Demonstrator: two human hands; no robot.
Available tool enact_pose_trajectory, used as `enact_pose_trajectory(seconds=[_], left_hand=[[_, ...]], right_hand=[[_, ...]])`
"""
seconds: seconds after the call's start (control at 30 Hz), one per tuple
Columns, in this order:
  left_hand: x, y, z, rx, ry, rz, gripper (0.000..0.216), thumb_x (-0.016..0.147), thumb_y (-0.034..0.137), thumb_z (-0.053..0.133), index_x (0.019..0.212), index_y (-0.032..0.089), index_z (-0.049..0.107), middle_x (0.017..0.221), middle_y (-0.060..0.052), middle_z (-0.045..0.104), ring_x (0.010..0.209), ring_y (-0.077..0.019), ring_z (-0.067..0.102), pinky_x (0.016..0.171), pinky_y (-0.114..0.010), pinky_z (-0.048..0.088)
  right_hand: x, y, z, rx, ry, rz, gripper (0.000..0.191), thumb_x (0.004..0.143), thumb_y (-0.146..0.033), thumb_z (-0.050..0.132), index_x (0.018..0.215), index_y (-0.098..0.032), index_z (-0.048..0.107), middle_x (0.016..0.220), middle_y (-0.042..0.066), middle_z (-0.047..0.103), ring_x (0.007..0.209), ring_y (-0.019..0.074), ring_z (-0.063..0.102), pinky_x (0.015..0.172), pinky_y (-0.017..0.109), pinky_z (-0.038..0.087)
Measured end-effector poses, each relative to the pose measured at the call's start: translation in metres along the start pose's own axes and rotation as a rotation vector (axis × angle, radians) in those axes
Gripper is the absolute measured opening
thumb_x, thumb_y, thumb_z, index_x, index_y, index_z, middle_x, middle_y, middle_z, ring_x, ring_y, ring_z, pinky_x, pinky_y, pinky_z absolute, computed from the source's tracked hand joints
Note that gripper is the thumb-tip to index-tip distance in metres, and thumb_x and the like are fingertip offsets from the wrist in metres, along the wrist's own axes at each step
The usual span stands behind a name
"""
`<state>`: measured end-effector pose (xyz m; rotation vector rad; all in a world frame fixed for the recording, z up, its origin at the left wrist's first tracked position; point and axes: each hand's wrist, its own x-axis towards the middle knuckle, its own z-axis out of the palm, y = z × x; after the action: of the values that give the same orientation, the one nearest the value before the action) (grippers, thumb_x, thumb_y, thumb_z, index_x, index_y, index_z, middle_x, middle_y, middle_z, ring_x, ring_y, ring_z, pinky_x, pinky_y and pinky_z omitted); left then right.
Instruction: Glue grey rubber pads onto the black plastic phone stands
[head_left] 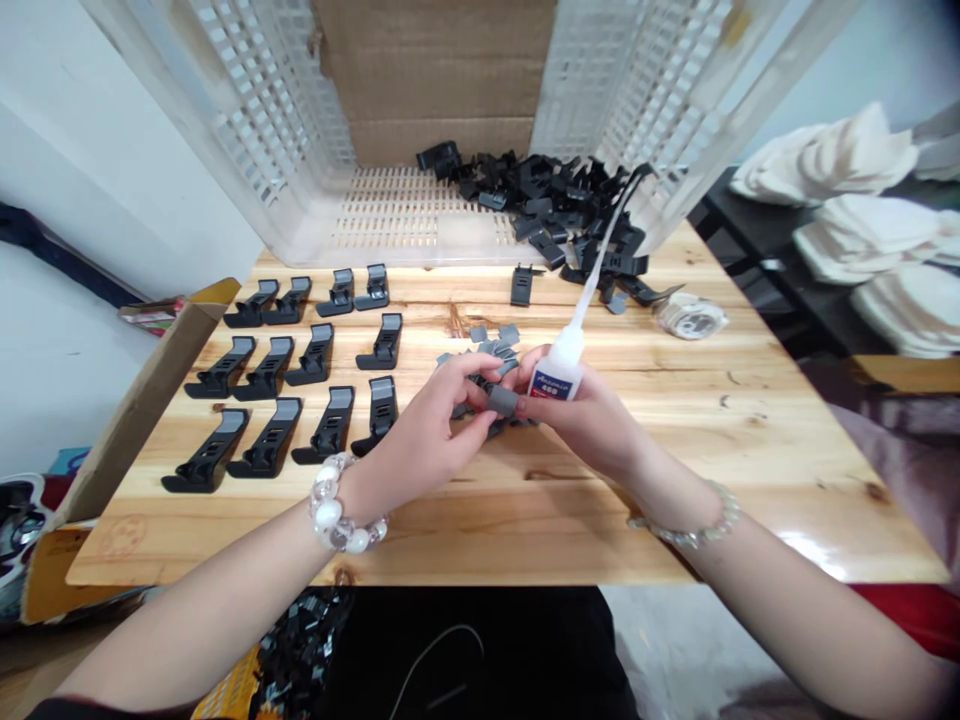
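My left hand [424, 420] is closed on a black plastic bracket [474, 393], mostly hidden by the fingers. A grey pad [502, 401] lies at the bracket's near end, with fingertips of both hands against it. My right hand [600, 415] is wrapped round a white glue bottle [556, 372] with a blue label, its long thin nozzle tilted up and to the right. The right thumb and finger also touch the grey pad. Behind and under the hands lie loose grey pads [508, 334], partly covered.
Several black brackets [265, 368] with grey ends stand in rows at left. A white plastic crate [285, 215] on its side holds a heap of black parts [555, 190]. One black part [523, 286] lies before it. A tape roll [691, 316] sits at right.
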<state>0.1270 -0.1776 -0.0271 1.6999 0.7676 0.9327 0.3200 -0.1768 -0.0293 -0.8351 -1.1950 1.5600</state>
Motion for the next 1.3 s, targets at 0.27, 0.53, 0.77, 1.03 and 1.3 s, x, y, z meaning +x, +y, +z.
enact_pose_trajectory(seconds=[0.27,0.53,0.77,1.03,1.3], left_hand=[[0.009,-0.001,-0.002,-0.441,-0.096,-0.363,0.06,0.073,0.007,0.07,0.123,0.027,0.043,0.117,-0.005,0.053,0.091,-0.0146,0.064,0.083,-0.032,0.053],[0.01,0.007,0.003,-0.534,-0.094,-0.532,0.044,0.067,0.005,0.072,0.106,0.019,0.055,0.101,-0.001,0.062,0.092,-0.0144,0.062,0.085,-0.03,0.048],[0.021,0.022,0.005,-0.47,-0.078,-0.568,0.035,0.07,0.01,0.07,0.101,0.016,0.056,0.099,-0.003,0.064,0.087,-0.0124,0.061,0.078,-0.026,0.048],[0.117,0.006,-0.023,0.514,-0.149,-0.324,0.027,0.085,0.024,0.057,0.109,0.014,0.059,0.095,-0.007,0.07,0.085,-0.017,0.066,0.075,-0.028,0.049],[0.193,-0.034,0.006,0.873,0.003,-0.311,0.048,0.078,0.047,0.065,0.104,0.007,0.065,0.112,-0.025,0.066,0.11,-0.0364,0.06,0.091,-0.042,0.043]], right_hand=[[-0.003,-0.007,0.005,-0.047,-0.144,0.073,0.023,0.078,-0.018,0.073,0.098,-0.02,0.063,0.1,0.003,0.069,0.084,0.015,0.065,0.078,0.032,0.053],[0.001,-0.01,0.002,-0.147,-0.258,0.118,0.018,0.077,-0.021,0.074,0.089,-0.018,0.061,0.077,-0.002,0.062,0.069,0.0113,0.058,0.068,0.027,0.048],[0.001,-0.012,-0.001,-0.11,-0.245,0.097,0.021,0.075,-0.026,0.076,0.088,-0.018,0.062,0.077,-0.001,0.064,0.072,0.0135,0.06,0.071,0.03,0.048],[0.013,-0.011,-0.014,0.112,0.263,0.02,0.024,0.065,-0.023,0.082,0.076,-0.017,0.062,0.058,-0.004,0.056,0.055,0.0087,0.05,0.054,0.023,0.039],[0.021,-0.011,-0.021,0.144,0.358,-0.01,0.031,0.059,-0.023,0.084,0.075,-0.017,0.058,0.058,-0.005,0.057,0.055,0.0081,0.053,0.053,0.021,0.042]])
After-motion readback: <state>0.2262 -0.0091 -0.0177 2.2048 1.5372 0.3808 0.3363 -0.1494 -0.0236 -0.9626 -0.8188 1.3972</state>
